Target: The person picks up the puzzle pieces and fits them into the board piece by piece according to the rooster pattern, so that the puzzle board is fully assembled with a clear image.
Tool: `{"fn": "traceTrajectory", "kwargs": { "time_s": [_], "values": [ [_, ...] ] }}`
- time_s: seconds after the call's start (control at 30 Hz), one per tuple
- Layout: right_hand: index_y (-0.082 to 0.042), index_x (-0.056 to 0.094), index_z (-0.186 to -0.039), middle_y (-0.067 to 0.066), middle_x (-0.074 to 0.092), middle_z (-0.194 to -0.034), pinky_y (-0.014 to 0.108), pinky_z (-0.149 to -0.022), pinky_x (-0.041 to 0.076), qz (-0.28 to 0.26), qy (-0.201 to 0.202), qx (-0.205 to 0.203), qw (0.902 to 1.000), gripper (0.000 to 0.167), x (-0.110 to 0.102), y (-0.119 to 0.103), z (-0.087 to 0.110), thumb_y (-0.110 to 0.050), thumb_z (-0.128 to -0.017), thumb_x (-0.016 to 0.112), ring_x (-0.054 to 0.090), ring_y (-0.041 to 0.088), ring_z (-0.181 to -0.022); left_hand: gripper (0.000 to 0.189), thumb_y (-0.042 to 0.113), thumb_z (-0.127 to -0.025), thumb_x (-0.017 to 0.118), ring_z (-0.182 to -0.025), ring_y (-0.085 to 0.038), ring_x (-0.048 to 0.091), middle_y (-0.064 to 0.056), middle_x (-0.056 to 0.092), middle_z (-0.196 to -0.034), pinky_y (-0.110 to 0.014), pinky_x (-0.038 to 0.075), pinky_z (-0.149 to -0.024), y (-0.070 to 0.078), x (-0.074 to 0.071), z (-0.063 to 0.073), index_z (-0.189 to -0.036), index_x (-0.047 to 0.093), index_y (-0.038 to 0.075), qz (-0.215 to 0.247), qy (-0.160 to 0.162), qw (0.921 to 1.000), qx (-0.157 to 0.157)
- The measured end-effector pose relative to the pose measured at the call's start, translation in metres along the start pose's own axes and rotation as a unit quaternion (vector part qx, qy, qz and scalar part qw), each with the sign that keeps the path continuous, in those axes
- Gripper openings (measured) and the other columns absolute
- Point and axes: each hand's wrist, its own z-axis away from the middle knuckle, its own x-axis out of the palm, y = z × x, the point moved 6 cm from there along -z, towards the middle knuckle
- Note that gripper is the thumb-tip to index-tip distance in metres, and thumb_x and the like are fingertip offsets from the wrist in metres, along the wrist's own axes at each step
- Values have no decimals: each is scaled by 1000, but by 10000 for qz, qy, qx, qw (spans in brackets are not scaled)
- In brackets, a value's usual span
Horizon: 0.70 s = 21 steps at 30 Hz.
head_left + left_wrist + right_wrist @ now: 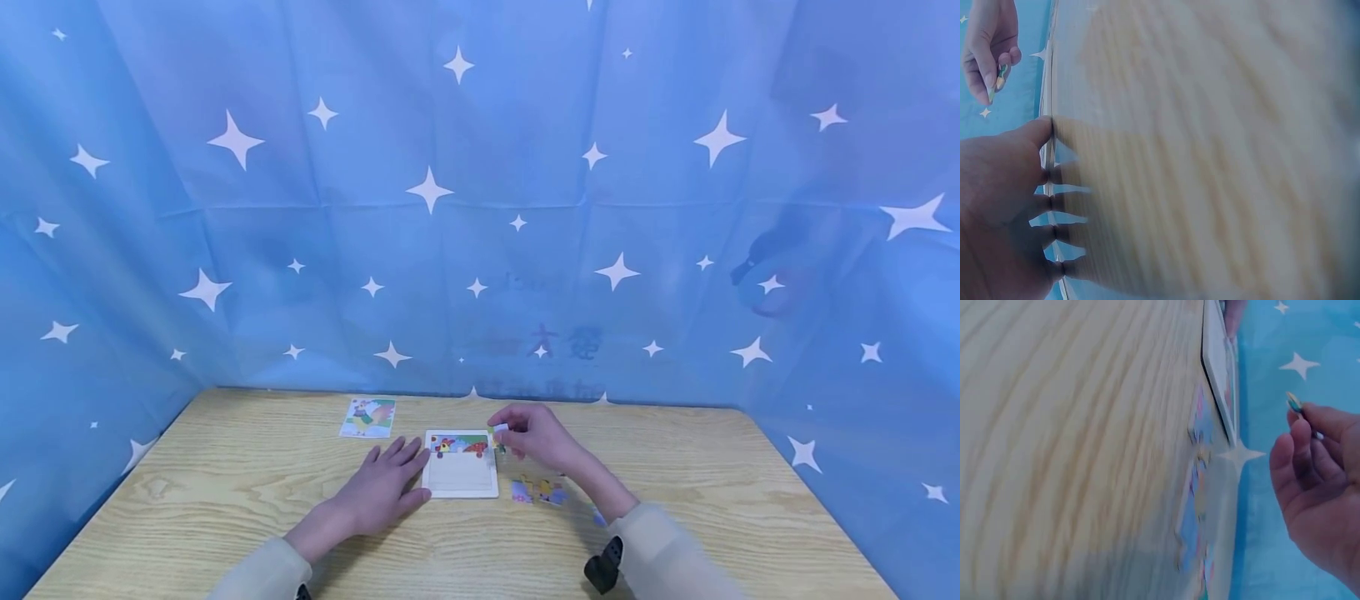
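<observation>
A white puzzle tray (461, 479) lies on the table with a strip of colourful joined pieces (459, 444) along its far side. The near part of the tray shows its bare white base. My left hand (378, 490) rests palm down beside the tray's left edge, fingers spread, thumb and fingertips right at the border. Above the tray's far right corner, my right hand (542, 437) pinches a jigsaw puzzle piece (498, 430) between thumb and fingers. In the right wrist view, that piece (1295, 402) is seen nearly edge-on, held off the table.
Loose puzzle pieces (538, 490) lie right of the tray, under the right forearm. Another piece (599, 517) is partly hidden by the right wrist. A picture card (367, 417) lies at the back left. A blue star-patterned curtain (480, 250) hangs behind the wooden table (225, 467).
</observation>
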Motion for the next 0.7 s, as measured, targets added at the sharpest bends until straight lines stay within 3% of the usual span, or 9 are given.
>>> {"fn": "traceTrajectory", "kwargs": {
  "time_s": [0.23, 0.47, 0.7],
  "values": [
    [4, 68, -122, 17, 60, -70, 30, -53, 43, -24, -102, -124, 9999, 24, 18, -8, -11, -8, -102, 64, 53, 34, -58, 62, 37, -106, 56, -147, -51, 27, -27, 35, -159, -73, 21, -112, 0, 0, 0, -152, 46, -4, 1, 55, 10000, 8],
    [1, 69, -121, 11, 67, -82, 41, -59, 55, -10, -138, -77, 9999, 22, 29, -11, -15, -7, -101, 66, 63, 30, -69, 60, 38, -107, 56, -148, -49, 27, -24, 36, -160, -73, 21, -112, -2, 1, -3, -152, 47, -1, -124, 78, 9999, -12],
    [1, 68, -122, 9, 68, -85, 44, -58, 56, -173, -313, -173, 9992, 22, 40, -9, -17, -6, -101, 66, 64, 33, -71, 62, 41, -106, 56, -148, -49, 27, -24, 36, -160, -73, 22, -112, -5, 2, -2, -152, 47, 0, -157, 58, 9998, -51]
  ]
}}
